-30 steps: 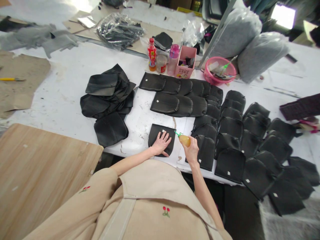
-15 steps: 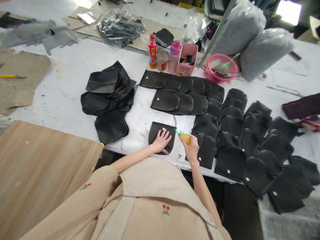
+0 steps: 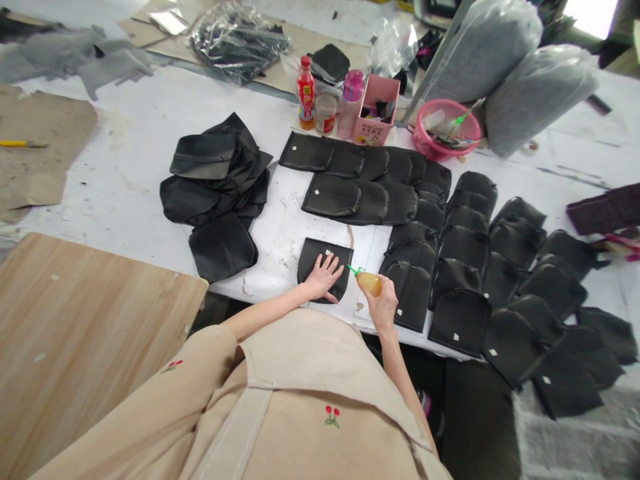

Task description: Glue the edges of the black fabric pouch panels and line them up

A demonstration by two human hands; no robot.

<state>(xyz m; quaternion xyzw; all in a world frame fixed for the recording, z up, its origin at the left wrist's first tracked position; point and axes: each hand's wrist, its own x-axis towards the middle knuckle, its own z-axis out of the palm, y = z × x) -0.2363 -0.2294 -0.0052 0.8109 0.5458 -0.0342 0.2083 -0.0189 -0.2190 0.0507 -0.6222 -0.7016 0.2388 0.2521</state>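
Note:
Flat on a black leather-like piece (image 3: 313,252) with one rounded end lies my left hand (image 3: 323,277), its fingers spread. My right hand (image 3: 383,303) is closed around a glue bottle (image 3: 369,283) with amber contents and a thin green nozzle. The nozzle tip is at the right edge of the black piece; whether it touches cannot be made out. A small white tag shows near the piece's straight edge. To the right, overlapping rows of similar black pieces (image 3: 409,293) cover the table.
A loose pile of black pieces (image 3: 215,173) lies left. Behind the rows stand a red-capped drink bottle (image 3: 305,93), a glass jar (image 3: 326,113), a pink box (image 3: 376,113) and a pink basin (image 3: 445,130). A wooden board (image 3: 100,333) sits at lower left.
The green nozzle has moved slightly down along the right edge of the black piece with my right hand. My left hand stays on the piece; the view has shifted a little.

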